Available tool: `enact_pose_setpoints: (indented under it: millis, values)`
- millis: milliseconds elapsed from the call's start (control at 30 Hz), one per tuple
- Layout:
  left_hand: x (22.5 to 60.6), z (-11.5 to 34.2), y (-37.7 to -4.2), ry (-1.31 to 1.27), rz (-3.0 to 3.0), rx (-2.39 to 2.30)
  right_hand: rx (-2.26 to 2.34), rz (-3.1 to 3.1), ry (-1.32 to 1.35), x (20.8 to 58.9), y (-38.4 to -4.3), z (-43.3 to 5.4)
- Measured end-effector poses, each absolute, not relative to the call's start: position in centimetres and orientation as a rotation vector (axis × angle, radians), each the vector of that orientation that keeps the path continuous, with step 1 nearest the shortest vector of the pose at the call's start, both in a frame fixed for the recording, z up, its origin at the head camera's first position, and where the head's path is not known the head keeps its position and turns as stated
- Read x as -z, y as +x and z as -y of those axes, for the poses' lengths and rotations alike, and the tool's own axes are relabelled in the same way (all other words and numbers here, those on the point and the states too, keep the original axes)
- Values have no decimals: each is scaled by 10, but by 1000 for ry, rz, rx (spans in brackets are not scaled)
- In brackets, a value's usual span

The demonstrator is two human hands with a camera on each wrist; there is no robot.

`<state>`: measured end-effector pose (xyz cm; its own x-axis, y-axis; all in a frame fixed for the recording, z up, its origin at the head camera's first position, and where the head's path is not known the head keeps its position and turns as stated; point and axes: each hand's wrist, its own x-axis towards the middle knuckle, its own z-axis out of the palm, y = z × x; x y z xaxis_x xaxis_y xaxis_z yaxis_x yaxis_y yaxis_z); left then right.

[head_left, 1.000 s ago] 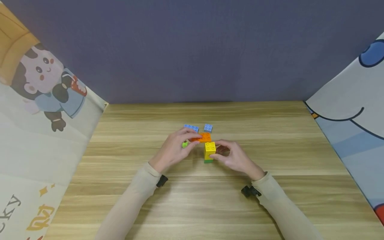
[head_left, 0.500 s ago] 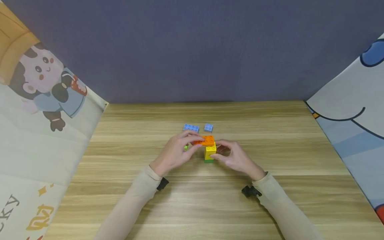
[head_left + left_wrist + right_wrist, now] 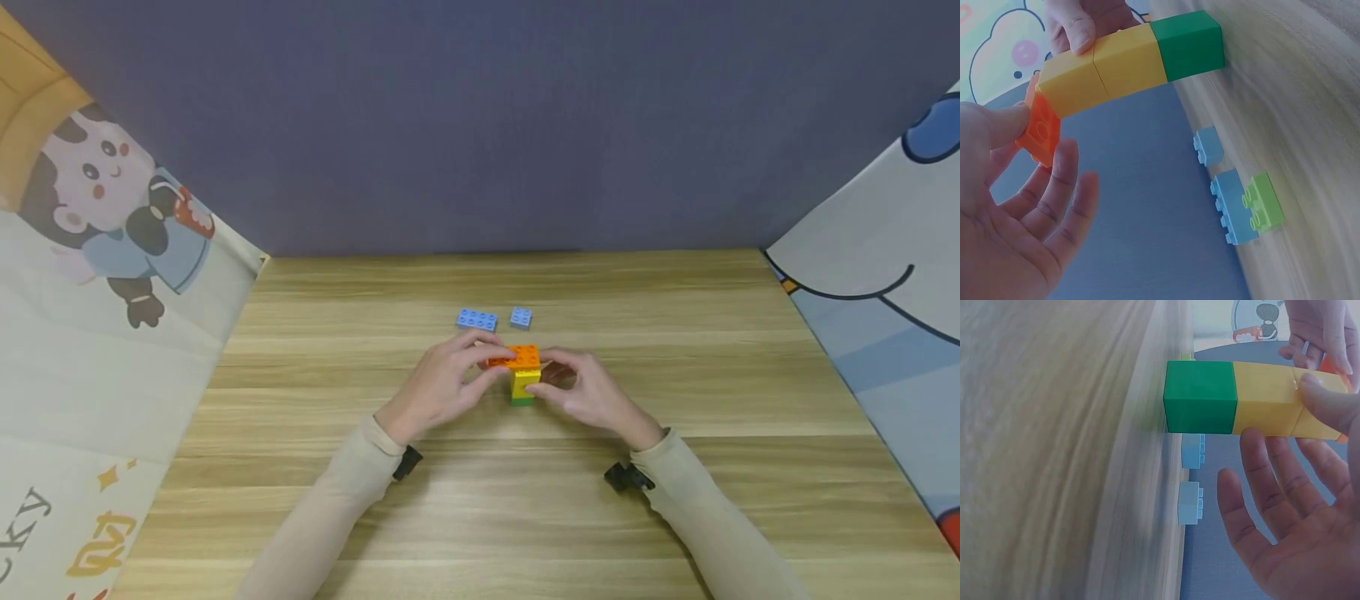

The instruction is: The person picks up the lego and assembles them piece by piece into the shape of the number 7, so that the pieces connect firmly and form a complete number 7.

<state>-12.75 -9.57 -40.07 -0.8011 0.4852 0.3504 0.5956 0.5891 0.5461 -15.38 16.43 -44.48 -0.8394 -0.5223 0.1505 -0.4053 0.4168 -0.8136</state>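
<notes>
A stack of building blocks stands upright on the wooden table, a green block (image 3: pixel 1190 45) at the bottom and two yellow blocks (image 3: pixel 1129 62) above it. On the stack's top sits an orange block (image 3: pixel 527 357), overhanging to the left; whether it is fully pressed down I cannot tell. My left hand (image 3: pixel 442 382) pinches the orange block's left part between thumb and fingers. From the right, my right hand (image 3: pixel 588 392) grips the upper yellow block, its thumb on the near face (image 3: pixel 1319 403). The other right fingers are spread below it in the right wrist view.
Behind the stack lie a long light-blue block (image 3: pixel 477 319) and a small light-blue block (image 3: pixel 521 317). A lime-green block (image 3: pixel 1264 203) lies near the long blue one, hidden by my left hand in the head view. A dark blue wall (image 3: pixel 480 125) rises behind the table (image 3: pixel 360 300).
My left hand has brought the orange block rightward and toward me, from behind the stack to on top of the yellow blocks. The right hand has stayed on the stack.
</notes>
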Motion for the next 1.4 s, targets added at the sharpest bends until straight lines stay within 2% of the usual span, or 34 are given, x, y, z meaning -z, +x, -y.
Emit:
enact_pose_setpoints:
  millis: [500, 1400]
  values:
    - [395, 93, -124, -953, 2650, 783, 1403, -2531, -835, 444, -154, -164]
    - [390, 88, -123, -957, 2717, 707, 1410, -2527, -823, 444, -154, -164]
